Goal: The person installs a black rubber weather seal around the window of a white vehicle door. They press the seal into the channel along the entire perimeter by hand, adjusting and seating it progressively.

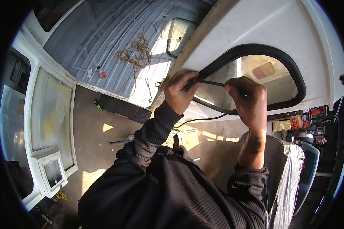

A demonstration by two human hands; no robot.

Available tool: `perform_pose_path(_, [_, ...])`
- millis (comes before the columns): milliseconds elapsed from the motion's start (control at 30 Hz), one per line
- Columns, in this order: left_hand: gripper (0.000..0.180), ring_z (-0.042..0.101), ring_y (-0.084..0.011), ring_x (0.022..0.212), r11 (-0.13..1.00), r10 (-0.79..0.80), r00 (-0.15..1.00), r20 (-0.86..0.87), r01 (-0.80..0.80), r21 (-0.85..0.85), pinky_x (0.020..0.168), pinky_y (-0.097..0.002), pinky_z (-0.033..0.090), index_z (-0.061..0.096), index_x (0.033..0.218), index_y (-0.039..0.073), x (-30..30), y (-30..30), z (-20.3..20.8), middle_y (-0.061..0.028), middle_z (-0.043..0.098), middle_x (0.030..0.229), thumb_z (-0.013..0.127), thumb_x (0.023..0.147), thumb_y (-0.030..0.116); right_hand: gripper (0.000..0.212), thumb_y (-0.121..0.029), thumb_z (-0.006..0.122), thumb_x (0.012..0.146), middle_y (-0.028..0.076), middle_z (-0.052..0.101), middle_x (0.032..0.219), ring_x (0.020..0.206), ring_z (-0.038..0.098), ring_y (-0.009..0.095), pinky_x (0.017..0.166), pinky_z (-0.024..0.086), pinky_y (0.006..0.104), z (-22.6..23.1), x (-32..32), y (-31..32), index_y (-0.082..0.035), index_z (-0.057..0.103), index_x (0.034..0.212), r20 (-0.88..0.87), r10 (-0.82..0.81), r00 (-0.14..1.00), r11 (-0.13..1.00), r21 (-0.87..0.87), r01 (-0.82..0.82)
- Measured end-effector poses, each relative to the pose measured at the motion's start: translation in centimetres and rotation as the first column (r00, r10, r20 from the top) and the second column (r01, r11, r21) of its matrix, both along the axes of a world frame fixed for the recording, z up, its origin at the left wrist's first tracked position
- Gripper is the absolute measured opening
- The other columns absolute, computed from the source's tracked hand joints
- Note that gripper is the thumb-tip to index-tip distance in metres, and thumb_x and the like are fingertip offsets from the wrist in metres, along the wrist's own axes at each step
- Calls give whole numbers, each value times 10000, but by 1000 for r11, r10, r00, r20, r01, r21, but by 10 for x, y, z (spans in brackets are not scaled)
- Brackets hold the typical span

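Observation:
A thin black rubber strip (212, 83) is stretched between my two hands. My left hand (179, 91) pinches one end of it at the left corner of a window. My right hand (248, 101), in front of the glass, is closed on the strip's other end. The window pane (221, 97) is framed by a thick black rubber seal (300, 86) set in a white vehicle panel (256, 23). A loose black length (202, 120) curves below the window; whether it joins the strip in my hands is hidden.
Left of the panel is a ribbed grey vehicle floor (91, 42) with a tangled cord (135, 53), a small red bottle (101, 72) and another window pane (179, 36). A white door (49, 110) stands at far left. Tools and boxes (296, 123) lie at right, beside silvery sheeting (288, 168).

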State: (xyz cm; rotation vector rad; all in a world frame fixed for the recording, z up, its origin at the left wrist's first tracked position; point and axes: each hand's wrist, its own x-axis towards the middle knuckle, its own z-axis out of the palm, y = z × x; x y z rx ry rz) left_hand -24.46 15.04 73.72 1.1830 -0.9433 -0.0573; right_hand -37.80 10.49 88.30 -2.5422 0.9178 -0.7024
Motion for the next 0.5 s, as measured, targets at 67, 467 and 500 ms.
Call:
perform_pose_path(67, [335, 655, -193, 790, 994, -105, 990, 99, 106, -11, 714, -277, 519, 668, 989, 13, 8, 6, 1, -86, 667, 815, 751, 668, -34, 72, -62, 690, 755, 107, 616, 727, 622, 605, 256, 588, 458, 317, 6, -6, 4, -22, 647, 796, -48, 27, 998, 997, 75, -23])
perform_pose_path(467, [189, 661, -248, 694, 868, -490, 816, 305, 425, 259, 621, -298, 515, 690, 884, 6, 35, 51, 53, -122, 676, 791, 722, 698, 4, 157, -58, 725, 712, 73, 627, 766, 682, 607, 251, 658, 473, 337, 3, -34, -4, -53, 656, 853, -182, 366, 913, 892, -210, -400])
perform_pose_path(500, [195, 662, -241, 694, 875, -480, 809, 339, 414, 252, 614, -295, 514, 691, 884, 5, 38, 53, 56, -122, 676, 789, 724, 692, 2, 172, -66, 731, 713, 87, 631, 770, 668, 610, 246, 639, 477, 328, 0, -37, -4, -45, 658, 868, -123, 378, 917, 919, -70, -388])
